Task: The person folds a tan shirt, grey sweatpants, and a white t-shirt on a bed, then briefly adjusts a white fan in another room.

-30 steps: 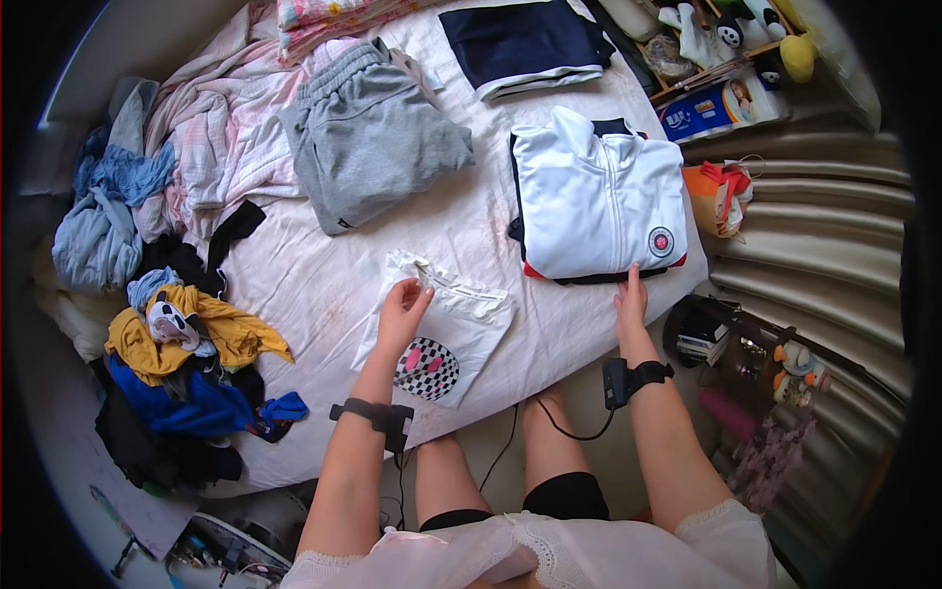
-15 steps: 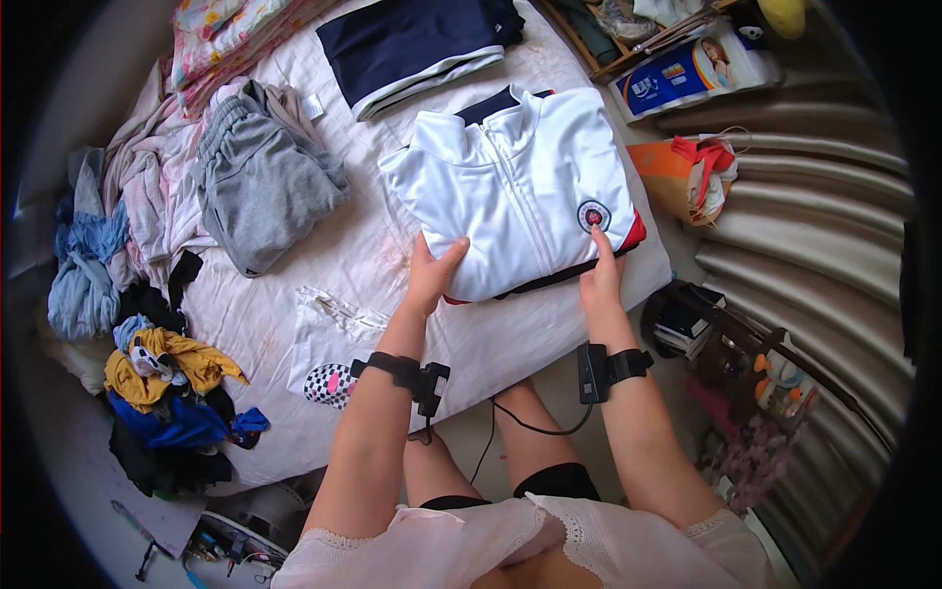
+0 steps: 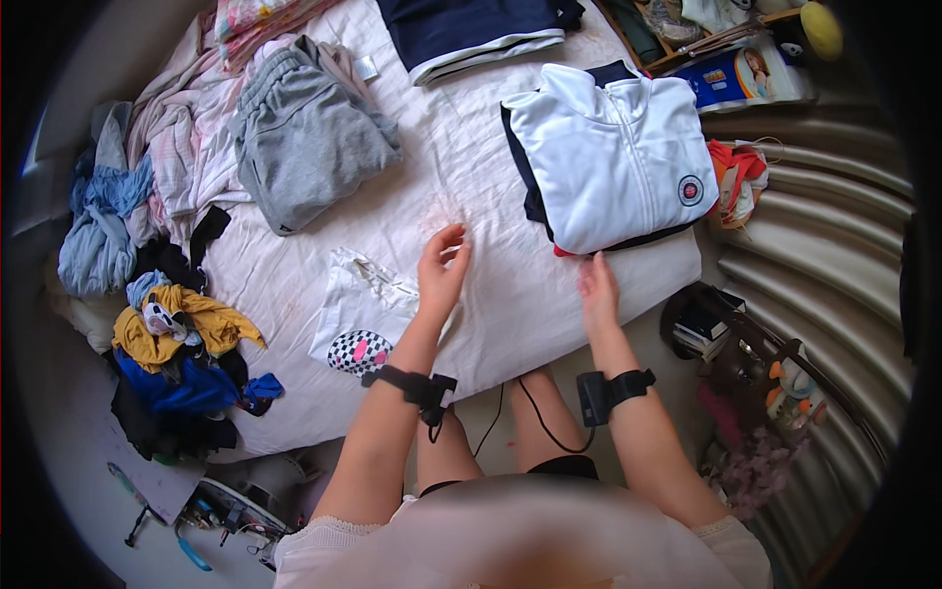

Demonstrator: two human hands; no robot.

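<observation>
A white zip-up jacket [image 3: 608, 162] with a round badge lies folded on the bed at the right. Dark and red cloth shows from under its edges. Just below its near edge is my right hand [image 3: 600, 288], slightly blurred, fingers stretched out and holding nothing. My left hand [image 3: 444, 273] hovers over the sheet to the left of the jacket, empty, its fingers apart. Nearest to that hand lies a crumpled white garment [image 3: 368, 294] with a black-and-white checkered patch with pink on it [image 3: 359, 351]. Both wrists carry black strapped devices.
Grey sweatpants [image 3: 304, 142] lie bunched at the left of the bed [image 3: 461, 147]. Folded navy clothing [image 3: 481, 34] is at the back. A pile of yellow, blue and black clothes [image 3: 186, 344] covers the left edge. Past the right edge are an orange-red bag [image 3: 738, 182] and curtains [image 3: 824, 196].
Both hands have let go of the white jacket and drawn apart from it. The jacket now sits farther right in view, the whole scene having shifted as well.
</observation>
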